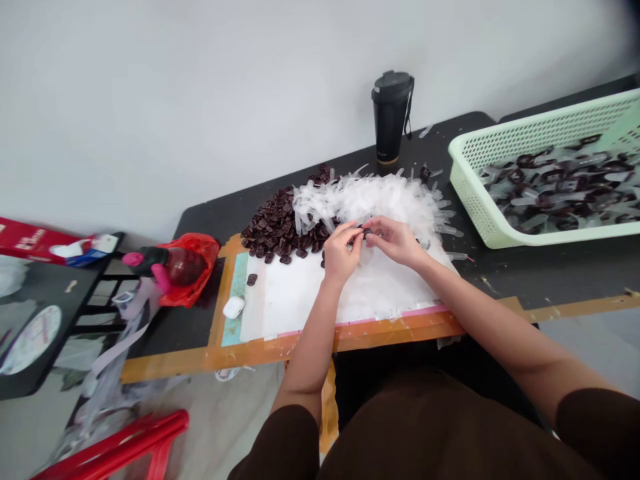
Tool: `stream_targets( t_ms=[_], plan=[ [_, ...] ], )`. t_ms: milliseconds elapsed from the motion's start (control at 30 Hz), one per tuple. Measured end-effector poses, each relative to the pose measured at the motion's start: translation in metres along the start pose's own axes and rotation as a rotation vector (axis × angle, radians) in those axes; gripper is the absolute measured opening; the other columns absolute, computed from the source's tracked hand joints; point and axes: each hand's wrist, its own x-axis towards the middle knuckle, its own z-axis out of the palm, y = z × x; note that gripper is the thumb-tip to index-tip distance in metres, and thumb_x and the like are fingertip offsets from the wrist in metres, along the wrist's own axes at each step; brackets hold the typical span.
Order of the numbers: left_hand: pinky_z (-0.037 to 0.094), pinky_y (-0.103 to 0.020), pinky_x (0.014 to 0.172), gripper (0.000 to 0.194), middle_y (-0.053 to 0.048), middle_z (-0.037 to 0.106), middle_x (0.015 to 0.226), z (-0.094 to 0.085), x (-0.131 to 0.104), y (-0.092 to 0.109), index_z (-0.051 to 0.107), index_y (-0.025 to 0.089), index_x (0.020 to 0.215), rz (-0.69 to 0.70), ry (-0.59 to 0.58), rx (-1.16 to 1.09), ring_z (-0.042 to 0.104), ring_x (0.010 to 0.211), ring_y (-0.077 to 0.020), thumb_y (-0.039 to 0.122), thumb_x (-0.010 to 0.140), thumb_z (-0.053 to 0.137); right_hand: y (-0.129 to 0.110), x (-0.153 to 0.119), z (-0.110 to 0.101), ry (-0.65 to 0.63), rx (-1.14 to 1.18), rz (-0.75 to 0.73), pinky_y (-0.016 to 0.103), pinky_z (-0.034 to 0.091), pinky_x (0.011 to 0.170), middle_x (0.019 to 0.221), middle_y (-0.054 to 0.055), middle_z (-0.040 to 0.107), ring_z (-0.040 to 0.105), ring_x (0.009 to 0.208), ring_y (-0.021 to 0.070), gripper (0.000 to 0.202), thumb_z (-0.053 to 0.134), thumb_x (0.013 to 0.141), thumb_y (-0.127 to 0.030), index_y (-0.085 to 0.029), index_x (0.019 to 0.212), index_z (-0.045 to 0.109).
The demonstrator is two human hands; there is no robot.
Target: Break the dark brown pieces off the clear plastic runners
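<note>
My left hand (343, 252) and my right hand (395, 240) meet over the white sheet (295, 293), fingertips pinched around a small dark piece (367, 233). Its details are too small to make out. Just behind my hands lies a heap of translucent white strips (370, 199). To the left of the strips is a pile of dark brown, glossy pieces (280, 223), with one loose piece (252, 279) apart on the sheet.
A pale green basket (493, 223) of dark pieces and clear strips stands at right. Behind the heap is a black tumbler (390, 120). At left are a pink-topped bottle (183, 265) in a red bag and a small white case (233, 307). Orange tape (175, 363) lines the table's front edge.
</note>
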Motion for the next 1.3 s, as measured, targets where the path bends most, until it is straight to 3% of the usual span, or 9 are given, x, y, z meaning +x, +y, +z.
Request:
stream_targets(
  t_ms=[167, 467, 600, 833, 967, 1300],
  plan=[
    [0.054, -0.034, 0.088, 0.015, -0.009, 0.07, 0.106, -0.005, 0.002, 0.001, 0.07, 0.019, 0.093, 0.135, 0.011, 0.119, 0.067, 0.098, -0.0186, 0.021, 0.088, 0.056, 0.002, -0.001, -0.002, 0.006, -0.109, -0.05, 0.037, 0.059, 0.073, 0.09, 0.006, 0.068, 0.068, 0.075, 0.0189, 0.029, 0.061, 0.086, -0.034, -0.019, 0.111, 0.06],
    [0.052, -0.028, 0.076, 0.007, -0.006, 0.064, 0.097, -0.01, 0.004, -0.003, 0.065, 0.018, 0.077, 0.061, -0.07, 0.158, 0.063, 0.089, -0.016, 0.012, 0.079, 0.061, -0.005, -0.005, 0.002, 0.009, -0.368, -0.119, 0.032, 0.06, 0.07, 0.093, 0.006, 0.071, 0.068, 0.082, 0.0198, 0.026, 0.059, 0.085, -0.029, -0.019, 0.109, 0.065],
    [0.048, -0.023, 0.066, 0.008, -0.005, 0.059, 0.094, -0.011, 0.005, -0.003, 0.063, 0.017, 0.074, 0.044, -0.094, 0.116, 0.06, 0.084, -0.0136, 0.009, 0.075, 0.061, -0.008, -0.005, 0.002, -0.017, -0.37, -0.123, 0.03, 0.06, 0.07, 0.092, 0.005, 0.071, 0.068, 0.081, 0.0181, 0.025, 0.058, 0.085, -0.025, -0.02, 0.108, 0.066],
    [0.048, -0.024, 0.071, 0.011, -0.003, 0.058, 0.089, -0.01, 0.007, -0.002, 0.059, 0.017, 0.071, 0.076, -0.076, 0.102, 0.058, 0.08, -0.0124, 0.007, 0.072, 0.063, -0.008, -0.004, 0.0, -0.023, -0.248, -0.062, 0.03, 0.059, 0.066, 0.091, 0.005, 0.071, 0.068, 0.078, 0.0185, 0.025, 0.061, 0.084, -0.028, -0.02, 0.106, 0.067],
    [0.05, -0.026, 0.074, 0.006, -0.004, 0.061, 0.092, -0.008, 0.006, -0.002, 0.065, 0.018, 0.08, 0.089, -0.034, 0.082, 0.06, 0.084, -0.0138, 0.012, 0.079, 0.062, -0.002, -0.002, -0.002, -0.009, -0.155, -0.029, 0.032, 0.059, 0.066, 0.089, 0.005, 0.071, 0.069, 0.07, 0.0168, 0.027, 0.064, 0.083, -0.033, -0.02, 0.107, 0.066],
    [0.053, -0.028, 0.079, 0.02, -0.007, 0.067, 0.097, -0.007, 0.002, 0.003, 0.069, 0.018, 0.099, 0.19, -0.057, 0.068, 0.065, 0.089, -0.0148, 0.014, 0.088, 0.053, 0.001, 0.001, -0.006, 0.066, -0.252, -0.059, 0.033, 0.058, 0.072, 0.085, 0.004, 0.072, 0.069, 0.078, 0.0191, 0.028, 0.064, 0.083, -0.033, -0.02, 0.108, 0.067]
  ],
)
